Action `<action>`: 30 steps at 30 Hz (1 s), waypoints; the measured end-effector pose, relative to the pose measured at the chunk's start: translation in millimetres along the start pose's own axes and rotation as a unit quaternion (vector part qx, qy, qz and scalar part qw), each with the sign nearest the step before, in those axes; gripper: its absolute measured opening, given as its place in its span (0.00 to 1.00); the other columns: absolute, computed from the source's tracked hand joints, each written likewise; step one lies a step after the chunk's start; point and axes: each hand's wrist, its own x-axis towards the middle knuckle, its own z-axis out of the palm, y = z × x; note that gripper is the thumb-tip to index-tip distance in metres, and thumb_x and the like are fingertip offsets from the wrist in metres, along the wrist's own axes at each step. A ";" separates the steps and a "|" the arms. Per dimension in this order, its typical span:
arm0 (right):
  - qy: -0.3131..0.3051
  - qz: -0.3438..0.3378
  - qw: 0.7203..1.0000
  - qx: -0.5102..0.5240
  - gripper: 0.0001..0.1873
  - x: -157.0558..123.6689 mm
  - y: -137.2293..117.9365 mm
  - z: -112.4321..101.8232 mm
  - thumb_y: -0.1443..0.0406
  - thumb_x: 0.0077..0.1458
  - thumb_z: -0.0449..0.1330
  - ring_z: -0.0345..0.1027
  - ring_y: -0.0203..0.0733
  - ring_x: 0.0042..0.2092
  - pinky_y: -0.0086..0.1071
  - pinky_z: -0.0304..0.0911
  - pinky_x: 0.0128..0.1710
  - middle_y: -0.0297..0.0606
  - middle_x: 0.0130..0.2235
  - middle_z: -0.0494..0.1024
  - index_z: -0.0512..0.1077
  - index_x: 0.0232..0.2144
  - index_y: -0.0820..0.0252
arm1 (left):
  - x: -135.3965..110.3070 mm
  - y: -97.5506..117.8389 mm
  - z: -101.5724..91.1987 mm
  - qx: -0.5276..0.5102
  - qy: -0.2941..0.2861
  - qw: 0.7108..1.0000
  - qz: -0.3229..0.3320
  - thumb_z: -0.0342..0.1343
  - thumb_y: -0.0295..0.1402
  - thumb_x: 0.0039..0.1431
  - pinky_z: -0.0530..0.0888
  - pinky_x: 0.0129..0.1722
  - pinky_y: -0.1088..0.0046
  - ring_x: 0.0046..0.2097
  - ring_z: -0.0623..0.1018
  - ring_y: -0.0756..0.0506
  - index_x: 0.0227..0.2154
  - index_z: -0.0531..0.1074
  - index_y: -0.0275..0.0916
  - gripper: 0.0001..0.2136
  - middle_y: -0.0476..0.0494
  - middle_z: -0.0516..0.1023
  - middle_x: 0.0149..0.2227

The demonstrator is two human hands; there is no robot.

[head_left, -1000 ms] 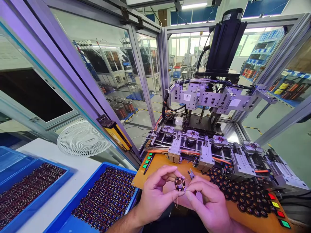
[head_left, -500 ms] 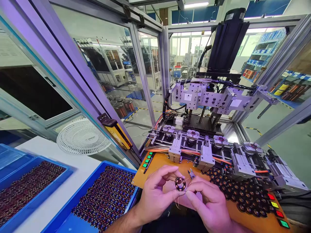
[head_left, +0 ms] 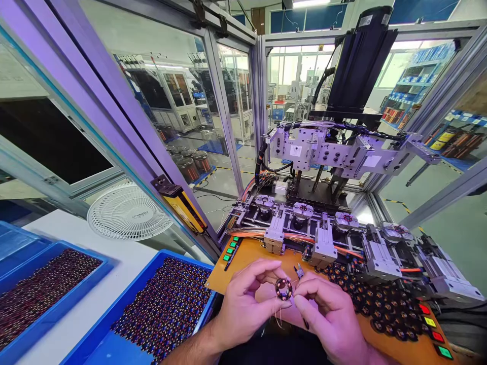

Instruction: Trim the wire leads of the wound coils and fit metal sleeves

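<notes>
A small ring-shaped motor stator (head_left: 283, 289) with copper windings is pinched upright between the thumb and fingers of my left hand (head_left: 249, 299). Loose copper wire ends hang below it, and thin wires stand out at its upper right. Close beside the ring on the right, the thumb and forefinger of my right hand (head_left: 329, 309) are pressed together; whatever lies between them is too small to make out. Behind my right hand lie wire cutters (head_left: 299, 271), jaws pointing away, with most of the tool hidden by the hand.
Many stators (head_left: 380, 299) lie on the orange bench top (head_left: 253, 253) at right. Blue trays (head_left: 205, 317) of stators stand at left, near a white fan (head_left: 129, 212). A machine with several clamping stations (head_left: 302, 210) rises behind my hands. Coloured buttons (head_left: 437, 335) line the bench's right edge.
My right thumb and forefinger have shifted slightly right, away from the stator's edge. A dark strip now shows below the right thumb. The left hand keeps its hold, and the view has shifted a little.
</notes>
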 end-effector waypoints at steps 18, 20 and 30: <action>0.007 0.015 0.999 -0.043 0.16 1.6 -1.2 3.1 0.62 0.62 0.57 0.62 0.31 0.23 0.23 0.57 0.24 0.29 0.22 0.71 0.70 0.22 0.59 | 3.5 1.7 -3.9 0.067 -0.011 0.997 0.039 0.71 0.23 0.44 0.80 0.39 0.75 0.36 0.83 0.48 0.50 0.75 0.48 0.28 0.47 0.84 0.37; 0.007 0.024 0.999 -0.032 0.17 1.3 1.6 3.6 0.60 0.62 0.58 0.62 0.31 0.23 0.23 0.57 0.23 0.29 0.21 0.71 0.70 0.22 0.60 | 3.7 2.2 -4.2 0.071 -0.013 0.997 0.042 0.71 0.23 0.44 0.81 0.38 0.74 0.36 0.83 0.47 0.50 0.75 0.46 0.27 0.46 0.84 0.36; 0.048 0.012 0.998 0.033 0.15 2.8 12.4 4.8 0.57 0.58 0.64 0.67 0.32 0.24 0.22 0.63 0.25 0.31 0.23 0.74 0.70 0.24 0.59 | 4.1 -1.3 -2.2 0.018 -0.030 0.999 0.025 0.71 0.23 0.45 0.81 0.39 0.75 0.35 0.84 0.48 0.51 0.74 0.46 0.28 0.45 0.85 0.37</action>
